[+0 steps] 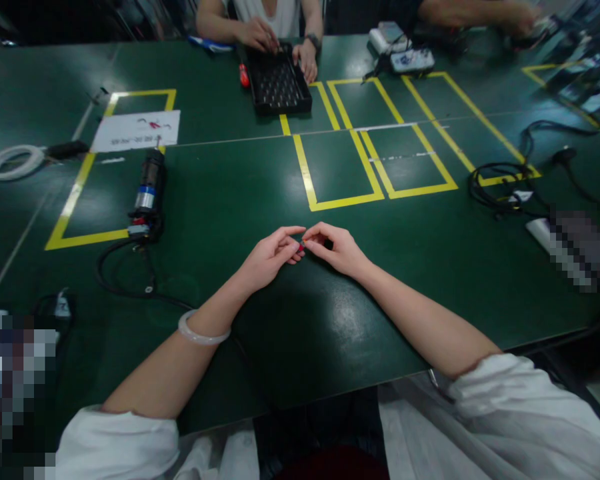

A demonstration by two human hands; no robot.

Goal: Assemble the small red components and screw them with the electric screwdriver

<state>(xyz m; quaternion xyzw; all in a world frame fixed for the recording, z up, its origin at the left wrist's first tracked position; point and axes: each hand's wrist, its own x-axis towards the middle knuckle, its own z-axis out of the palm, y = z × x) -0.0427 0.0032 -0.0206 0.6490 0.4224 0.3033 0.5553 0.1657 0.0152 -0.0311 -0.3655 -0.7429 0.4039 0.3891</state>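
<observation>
My left hand (275,252) and my right hand (336,247) meet fingertip to fingertip, just above the green table (220,200). Between them is a tiny red piece (301,247), too small to make out its kind. The left thumb and fingers are closed on it. My right thumb and index finger pinch at its other side, where a speck of orange shows; most of what they hold is hidden. A pale bangle (205,337) circles my left wrist.
To the left lie a black cylindrical tool (150,183) with a cable, a white sheet (135,132) and a white coil (14,163). Yellow tape (347,201) marks rectangles. Across the table a person handles a black tray (280,87). Black cables (495,187) lie on the right.
</observation>
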